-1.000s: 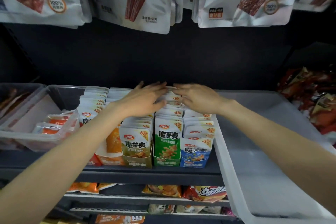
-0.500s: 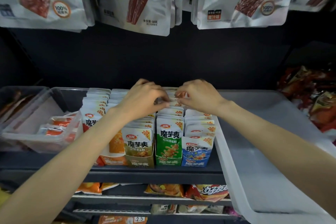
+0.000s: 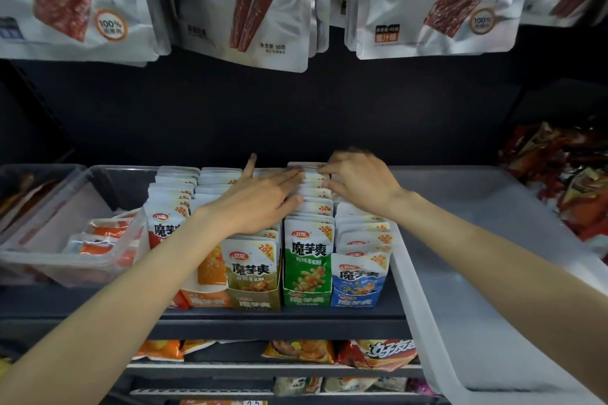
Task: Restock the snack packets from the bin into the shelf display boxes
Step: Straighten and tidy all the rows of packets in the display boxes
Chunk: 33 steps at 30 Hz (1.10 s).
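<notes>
The green packets [image 3: 308,207] stand upright in their display box [image 3: 306,298] on the shelf [image 3: 279,322]. My left hand [image 3: 260,200] lies flat across them, fingers straight; my right hand [image 3: 360,184] seems to pinch the rear packets. The white bin [image 3: 467,273] sits just right.

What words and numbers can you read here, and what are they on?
"魔芋爽" and "20%": green packet.
"魔芋爽": tan packet, blue packet.
"猪肉脯": hanging jerky bag.
"鸡胸肉", "50克": hanging bag.
"100%": left hanging bag.
Smaller print: too blurred to read.
</notes>
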{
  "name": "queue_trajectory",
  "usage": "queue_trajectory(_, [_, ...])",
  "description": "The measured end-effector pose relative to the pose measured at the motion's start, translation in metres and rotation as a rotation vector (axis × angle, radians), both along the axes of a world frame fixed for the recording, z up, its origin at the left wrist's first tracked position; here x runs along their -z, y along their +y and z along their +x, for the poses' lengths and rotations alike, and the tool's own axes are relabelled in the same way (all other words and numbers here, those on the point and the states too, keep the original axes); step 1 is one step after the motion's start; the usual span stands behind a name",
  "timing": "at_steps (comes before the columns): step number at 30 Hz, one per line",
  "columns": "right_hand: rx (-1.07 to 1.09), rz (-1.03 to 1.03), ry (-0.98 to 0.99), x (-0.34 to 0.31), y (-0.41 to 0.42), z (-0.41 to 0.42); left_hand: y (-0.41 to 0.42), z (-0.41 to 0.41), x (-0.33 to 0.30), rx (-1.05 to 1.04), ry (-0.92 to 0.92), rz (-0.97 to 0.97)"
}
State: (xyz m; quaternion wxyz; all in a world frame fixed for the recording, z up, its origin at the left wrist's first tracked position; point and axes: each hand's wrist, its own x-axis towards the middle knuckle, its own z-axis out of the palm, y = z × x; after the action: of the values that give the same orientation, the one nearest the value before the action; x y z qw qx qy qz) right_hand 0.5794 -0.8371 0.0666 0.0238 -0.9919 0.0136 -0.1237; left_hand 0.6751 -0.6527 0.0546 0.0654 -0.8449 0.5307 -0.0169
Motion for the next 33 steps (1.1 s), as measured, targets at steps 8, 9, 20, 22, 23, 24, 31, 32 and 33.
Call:
queue_trajectory(8, [-0.012,0.346,-0.102,-0.007,-0.011,-0.002,0.021,0.003,-0.005,0.193,0.019,-0.500])
queue_trajectory(9, [-0.043,0.358,-0.104,-0.011,-0.011,-0.006,0.023,0.001,-0.006,0.191,0.043,-0.475])
queue_trajectory(20, [-0.046,0.254,0.119,-0.007,0.000,0.001,0.020,-0.024,-0.004,0.047,0.061,-0.222])
queue_trajectory(22, [-0.056,0.266,0.083,-0.011,0.000,-0.007,0.023,-0.030,-0.008,0.018,0.053,-0.379])
queue_trajectory(23, [-0.071,0.283,0.081,-0.014,0.000,-0.012,0.025,-0.032,-0.011,0.006,0.045,-0.417])
queue_trajectory(24, [-0.090,0.300,0.103,-0.018,0.001,-0.017,0.026,-0.035,-0.013,-0.005,0.036,-0.410])
queue_trajectory(31, [-0.111,0.154,0.254,-0.017,0.017,-0.011,0.013,-0.048,-0.013,-0.050,-0.061,-0.255])
queue_trajectory(32, [-0.102,0.096,0.233,-0.015,0.019,-0.007,0.010,-0.050,-0.015,-0.064,-0.117,-0.241])
queue_trajectory(33, [-0.092,0.045,0.213,-0.014,0.020,-0.004,0.006,-0.054,-0.015,-0.079,-0.173,-0.221])
